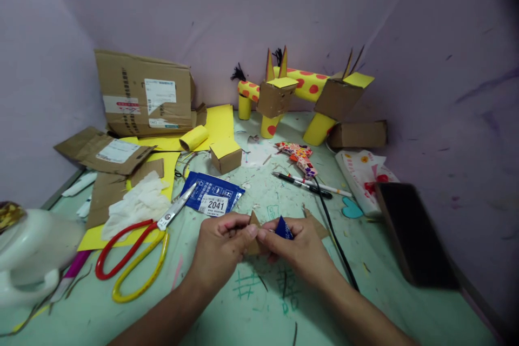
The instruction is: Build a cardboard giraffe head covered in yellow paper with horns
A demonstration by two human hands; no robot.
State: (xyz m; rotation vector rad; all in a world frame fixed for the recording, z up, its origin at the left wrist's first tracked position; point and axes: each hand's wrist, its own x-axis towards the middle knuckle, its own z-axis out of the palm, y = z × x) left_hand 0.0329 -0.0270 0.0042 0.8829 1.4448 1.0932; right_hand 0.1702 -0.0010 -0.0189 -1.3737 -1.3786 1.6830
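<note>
In front of me my left hand (225,246) pinches a small pointed piece of brown cardboard (254,220). From the other side my right hand (298,240) grips the same cardboard with thumb and fingertips touching my left thumb. A small dark blue triangle (284,228) with white print sticks up between the fingers of my right hand. Just beyond my left hand lies a blue packet (214,194) with a label reading 2041. Open scissors (152,232) with one red and one yellow handle rest to the left. My fingers hide the lower part of the cardboard.
Two spotted cardboard animals (279,100) stand at the back beside a small box (226,157) with a yellow top. A glue gun (298,157) trails a black cord near pens (302,185). A phone (413,232) is at right, a white mug (34,248) at left.
</note>
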